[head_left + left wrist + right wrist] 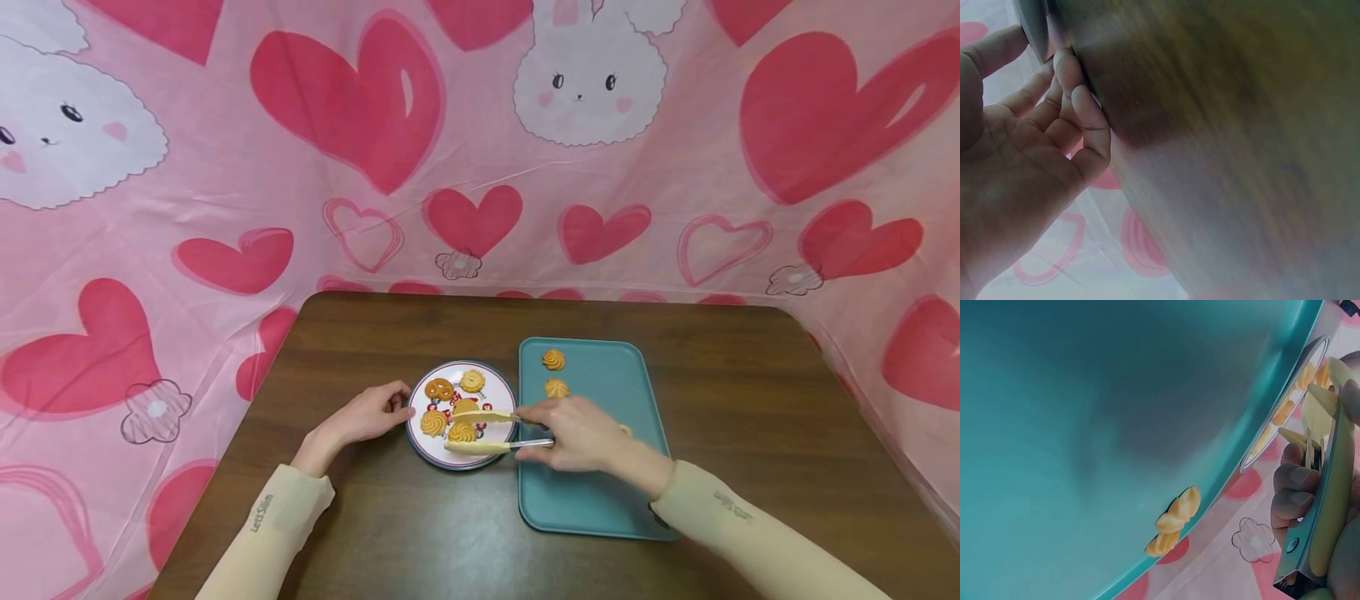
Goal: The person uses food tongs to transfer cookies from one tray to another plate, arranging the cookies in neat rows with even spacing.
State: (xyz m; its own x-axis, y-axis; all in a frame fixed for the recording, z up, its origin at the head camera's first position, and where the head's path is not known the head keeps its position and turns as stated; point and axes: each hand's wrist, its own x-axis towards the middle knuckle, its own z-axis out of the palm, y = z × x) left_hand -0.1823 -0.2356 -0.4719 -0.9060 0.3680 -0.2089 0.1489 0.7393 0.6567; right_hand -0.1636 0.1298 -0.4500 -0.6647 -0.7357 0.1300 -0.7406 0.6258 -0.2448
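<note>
My left hand is at the left rim of a round white plate with a printed picture, its thumb and fingertips pinching the edge. In the left wrist view the plate's edge sits between thumb and index finger, the other fingers curled low against the table. My right hand grips metal tongs with pale yellow tips, spread apart over the plate. Between the tips, in the head view, lies a swirl cookie. Another swirl cookie, a pretzel-shaped cookie and a round cookie lie on the plate.
A teal tray lies right of the plate, under my right forearm. It bears two swirl cookies, the farther cookie and the nearer cookie; a third piece is mostly hidden by my hand. A heart-patterned cloth hangs behind the brown table.
</note>
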